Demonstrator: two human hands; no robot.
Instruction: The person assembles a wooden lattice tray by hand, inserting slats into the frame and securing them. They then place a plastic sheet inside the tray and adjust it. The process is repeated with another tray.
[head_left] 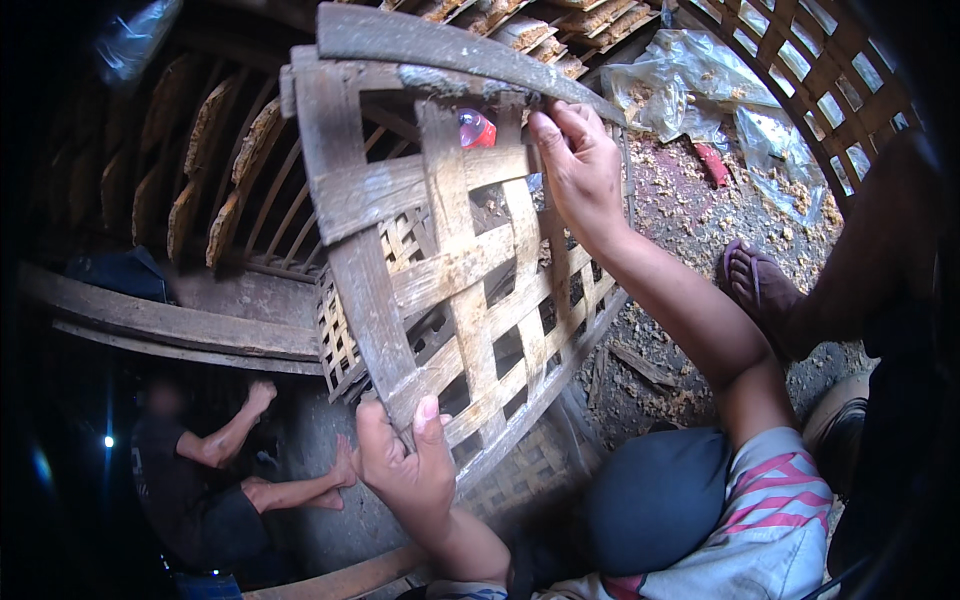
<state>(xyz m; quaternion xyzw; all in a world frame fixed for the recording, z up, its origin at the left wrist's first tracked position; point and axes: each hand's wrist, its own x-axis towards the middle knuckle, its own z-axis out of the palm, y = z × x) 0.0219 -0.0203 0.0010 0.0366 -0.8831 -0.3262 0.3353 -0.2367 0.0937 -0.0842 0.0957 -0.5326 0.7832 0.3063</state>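
Brown-grey open-weave bamboo panel (462, 262), 1 pc: held btwn L hand (408, 468) & R hand (583, 172), fingers pinching rim, over grey crumb-strewn floor (665, 185). Upper L: tan crusty slabs (256, 140), prob. racked (dim).

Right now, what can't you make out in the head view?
All in the head view:
Left hand: some fingertips, behind the woven panel.
Panel's far side: faces away.
Red object: partly hidden by slats.
Lattice: cut off by upper edge.
Co-worker's head: blurred.

The woven wooden panel (448, 205) is looking matt and rough. Clear plastic sheeting (700, 70) is gleaming, glossy and wrinkled.
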